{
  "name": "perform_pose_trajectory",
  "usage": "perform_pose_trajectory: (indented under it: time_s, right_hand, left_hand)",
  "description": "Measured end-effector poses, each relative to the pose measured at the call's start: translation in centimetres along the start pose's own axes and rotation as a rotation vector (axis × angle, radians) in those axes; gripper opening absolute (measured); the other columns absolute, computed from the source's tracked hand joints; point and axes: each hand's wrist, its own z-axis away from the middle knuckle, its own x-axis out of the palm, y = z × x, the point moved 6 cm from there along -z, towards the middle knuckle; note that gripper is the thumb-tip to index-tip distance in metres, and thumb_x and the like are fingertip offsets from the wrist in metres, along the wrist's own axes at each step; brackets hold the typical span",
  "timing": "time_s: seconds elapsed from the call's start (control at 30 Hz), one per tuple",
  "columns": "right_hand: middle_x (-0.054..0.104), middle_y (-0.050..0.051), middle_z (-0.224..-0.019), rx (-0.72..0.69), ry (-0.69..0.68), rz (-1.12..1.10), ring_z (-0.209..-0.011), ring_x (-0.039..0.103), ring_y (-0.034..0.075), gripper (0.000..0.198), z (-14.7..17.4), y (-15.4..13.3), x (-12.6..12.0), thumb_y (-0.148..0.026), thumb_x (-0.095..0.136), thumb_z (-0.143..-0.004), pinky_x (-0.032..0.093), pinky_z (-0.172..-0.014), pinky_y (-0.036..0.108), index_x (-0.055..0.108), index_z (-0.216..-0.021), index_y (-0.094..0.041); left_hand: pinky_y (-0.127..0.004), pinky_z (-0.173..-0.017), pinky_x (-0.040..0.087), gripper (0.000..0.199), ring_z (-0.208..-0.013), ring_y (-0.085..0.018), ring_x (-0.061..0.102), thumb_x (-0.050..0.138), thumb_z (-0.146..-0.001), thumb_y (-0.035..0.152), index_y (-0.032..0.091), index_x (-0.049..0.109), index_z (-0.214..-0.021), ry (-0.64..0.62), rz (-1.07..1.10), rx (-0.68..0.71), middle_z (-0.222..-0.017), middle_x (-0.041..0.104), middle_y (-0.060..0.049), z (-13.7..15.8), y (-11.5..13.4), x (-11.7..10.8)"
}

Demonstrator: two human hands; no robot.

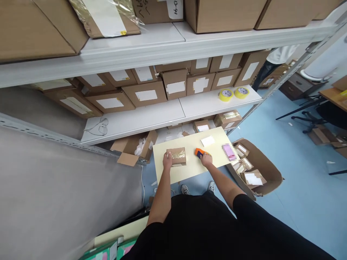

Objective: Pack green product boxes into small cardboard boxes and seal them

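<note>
A small brown cardboard box [179,156] with shiny tape along its top lies on the cream-coloured table [162,171]. My left hand [167,160] grips its left end, thumb on top. To the right, my right hand [206,159] is closed around an orange and dark purple barcode scanner [200,152], its front end turned toward the box and apart from it. Beyond the scanner lies a stack of white labels [208,141]. A pink item [229,152], blurred out by pixels, rests near the table's right edge.
Shelves with labelled boxes [146,94] stand ahead, holding two yellow tape rolls [225,95] and glasses [103,126]. A large open carton [267,173] of parcels is at right; another open carton [132,146] is at left. A person [267,68] stands behind the shelf.
</note>
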Motion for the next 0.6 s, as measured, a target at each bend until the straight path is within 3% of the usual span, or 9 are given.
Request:
perform_pose_trajectory:
  time_s: [0.1,0.2,0.27,0.4,0.5,0.6]
  right_hand:
    - [0.052,0.023,-0.156,0.031,0.017,-0.002,-0.152,0.038,0.033,0.048,-1.1,4.8,1.0,-0.018,0.040,-0.104,0.039,-0.116,0.045,0.053,-0.148,-0.008]
    - [0.047,0.020,-0.161,0.041,0.021,-0.058,-0.151,0.039,0.035,0.060,-1.2,7.5,1.8,-0.014,0.044,-0.097,0.039,-0.115,0.049,0.047,-0.157,-0.016]
    - [0.044,0.018,-0.163,0.008,0.065,-0.119,-0.150,0.040,0.036,0.065,-1.0,7.6,1.9,-0.016,0.048,-0.094,0.038,-0.117,0.050,0.045,-0.159,-0.018]
    - [0.055,0.016,-0.155,-0.167,0.199,-0.497,-0.145,0.048,0.032,0.058,-0.4,3.1,1.1,-0.027,0.050,-0.096,0.035,-0.123,0.044,0.055,-0.152,-0.015]
    - [0.066,0.010,-0.144,-0.285,0.105,-0.909,-0.135,0.058,0.030,0.054,0.3,-2.5,1.5,-0.043,0.054,-0.096,0.041,-0.119,0.044,0.062,-0.145,-0.023]
    - [0.071,0.004,-0.137,-0.347,0.010,-1.035,-0.134,0.057,0.030,0.053,1.3,-7.2,2.1,-0.049,0.059,-0.092,0.044,-0.116,0.045,0.066,-0.139,-0.027]
  left_hand:
    - [-0.036,-0.105,0.050,0.055,-0.129,-0.029,0.065,0.038,-0.107,0.055,0.021,0.055,-0.147,0.008,-0.009,-0.008,-0.140,0.069,-0.012,0.1,0.3,-0.1]
    - [-0.037,-0.103,0.051,0.054,-0.124,-0.029,0.067,0.039,-0.106,0.057,0.022,0.057,-0.144,0.026,-0.025,-0.003,-0.137,0.071,-0.012,0.1,0.5,-0.3]
    - [-0.036,-0.102,0.052,0.054,-0.122,-0.029,0.068,0.040,-0.106,0.058,0.022,0.059,-0.142,0.033,-0.031,0.003,-0.135,0.072,-0.012,0.0,0.5,-0.3]
    - [-0.035,-0.102,0.051,0.054,-0.123,-0.028,0.068,0.039,-0.106,0.056,0.021,0.059,-0.142,0.026,-0.034,0.007,-0.136,0.071,-0.012,0.0,0.7,-0.1]
    - [-0.034,-0.102,0.051,0.053,-0.124,-0.028,0.068,0.039,-0.106,0.054,0.020,0.060,-0.142,0.034,-0.017,0.008,-0.137,0.071,-0.012,0.7,0.9,0.1]
    - [-0.035,-0.099,0.053,0.052,-0.121,-0.029,0.069,0.042,-0.105,0.055,0.020,0.065,-0.135,0.059,0.011,-0.007,-0.133,0.073,-0.012,1.8,0.8,0.1]
